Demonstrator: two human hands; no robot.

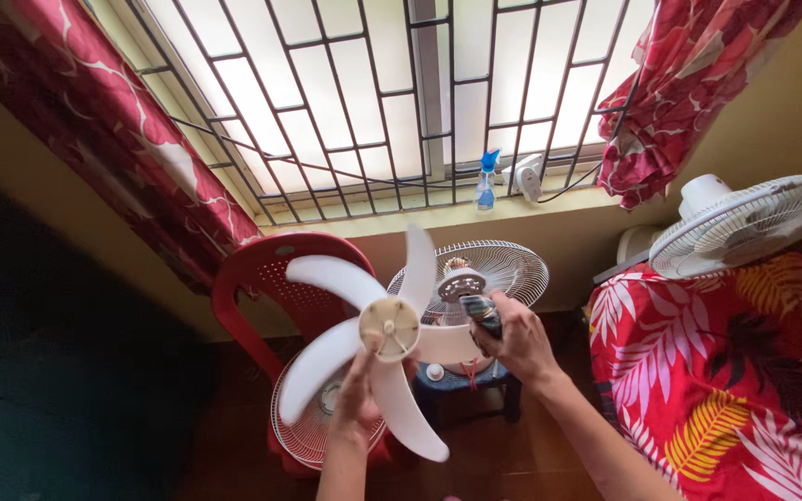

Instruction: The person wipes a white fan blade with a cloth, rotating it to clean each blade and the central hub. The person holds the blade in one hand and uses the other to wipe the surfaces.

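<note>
Looking down from your head camera, you hold a white five-bladed fan blade [378, 348] up in front of you, your left hand [356, 404] gripping it from below near its round hub. Your right hand [512, 343] is closed around a small dark object [481, 312], too blurred to identify, just beside one blade. Behind them stand a red plastic chair [266, 278] with a wire fan guard [313, 436] leaning on it and an opened fan [475, 274] on a stool.

Dark wooden floor [234, 445] — on it a red chair [262, 278] holding a fan grille [303, 431], beside a blue stool [475, 382].
</note>
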